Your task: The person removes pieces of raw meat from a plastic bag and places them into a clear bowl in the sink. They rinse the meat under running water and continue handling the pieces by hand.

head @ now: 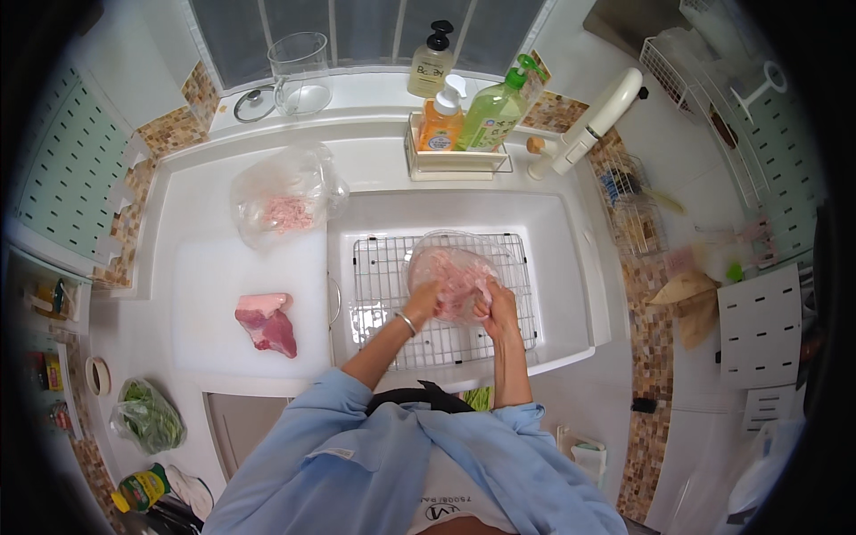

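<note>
Over the sink, both my hands are at a clear round bowl [511, 257] that holds pink minced meat [451, 264]. My left hand [424, 301], wearing a silver bangle, has its fingertips at the meat's left side; they are blurred. The fingers of my right hand [498, 307] are closed around a pale pink portion at the bowl's right side. Whether thin plastic film lies around the meat is hard to tell. Beneath the bowl is a wire sink rack [381, 314]. To the left, a raw cut of meat [267, 324] lies on a white cutting board [200, 321].
Behind the board rests a clear plastic bag [287, 194] with pink mince inside. Pump bottles [491, 114] stand in a caddy behind the sink [461, 207], left of the white faucet [582, 134]. A glass pitcher [301, 73] is on the sill. Bagged greens [147, 414] lie at lower left.
</note>
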Demonstrator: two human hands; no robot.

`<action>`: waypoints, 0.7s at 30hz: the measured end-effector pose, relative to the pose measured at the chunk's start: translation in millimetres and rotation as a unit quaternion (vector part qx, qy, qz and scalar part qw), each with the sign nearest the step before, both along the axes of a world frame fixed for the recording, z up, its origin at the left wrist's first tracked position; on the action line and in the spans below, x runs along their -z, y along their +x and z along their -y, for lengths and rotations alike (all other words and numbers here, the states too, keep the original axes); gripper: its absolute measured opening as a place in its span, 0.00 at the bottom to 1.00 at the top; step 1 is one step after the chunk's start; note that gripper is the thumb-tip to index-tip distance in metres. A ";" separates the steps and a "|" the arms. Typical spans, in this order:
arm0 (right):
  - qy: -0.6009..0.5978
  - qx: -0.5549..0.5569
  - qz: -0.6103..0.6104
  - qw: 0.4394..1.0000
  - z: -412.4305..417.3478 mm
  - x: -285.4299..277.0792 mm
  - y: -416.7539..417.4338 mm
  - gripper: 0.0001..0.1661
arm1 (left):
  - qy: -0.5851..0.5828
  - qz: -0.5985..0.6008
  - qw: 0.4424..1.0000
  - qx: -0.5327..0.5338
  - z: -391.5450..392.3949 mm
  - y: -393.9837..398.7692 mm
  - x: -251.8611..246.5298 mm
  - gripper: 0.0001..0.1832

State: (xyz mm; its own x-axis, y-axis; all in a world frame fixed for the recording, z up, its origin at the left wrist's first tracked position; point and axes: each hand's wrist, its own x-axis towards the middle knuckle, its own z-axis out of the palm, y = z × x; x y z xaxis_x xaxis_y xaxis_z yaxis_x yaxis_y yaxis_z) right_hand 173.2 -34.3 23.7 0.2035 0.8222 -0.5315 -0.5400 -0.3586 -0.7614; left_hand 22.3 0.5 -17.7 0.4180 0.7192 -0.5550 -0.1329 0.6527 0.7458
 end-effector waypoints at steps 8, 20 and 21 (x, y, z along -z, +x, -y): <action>0.146 -0.070 0.616 0.771 1.8 4.8 -30.2 0.13 | 0.159 -0.127 0.968 -0.149 14.7 70.2 32.8 0.21; -0.029 0.028 -0.039 0.998 -3.6 -2.6 -33.5 0.13 | -0.168 0.228 0.932 -0.226 6.6 29.2 -21.7 0.19; -0.031 0.029 -0.059 0.997 -5.1 1.1 -35.7 0.14 | -0.183 0.250 0.920 -0.238 4.6 25.2 -27.0 0.20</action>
